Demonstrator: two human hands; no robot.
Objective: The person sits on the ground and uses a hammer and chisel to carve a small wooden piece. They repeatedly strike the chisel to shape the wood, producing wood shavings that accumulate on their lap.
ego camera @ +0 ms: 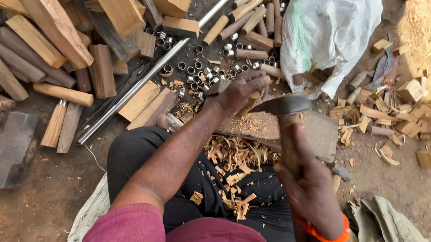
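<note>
My left hand (pixel 241 90) grips a small upright piece of wood (pixel 250 104) that stands on a wooden chopping block (pixel 318 133). My right hand (pixel 308 182) is closed around the wooden handle of a hatchet (pixel 281 106), whose dark metal blade sits against the wood piece just beside my left fingers. Pale wood shavings (pixel 233 159) lie on the block and on my dark trousers below it.
Split timber pieces (pixel 58 29) pile up at the upper left, with a long steel rod (pixel 144 73) across them. Small metal rings (pixel 198 71) and round dowels (pixel 250 19) lie behind the block. A white sack (pixel 328 28), offcuts (pixel 407 121) and a heavy hammer head (pixel 10 149) surround me.
</note>
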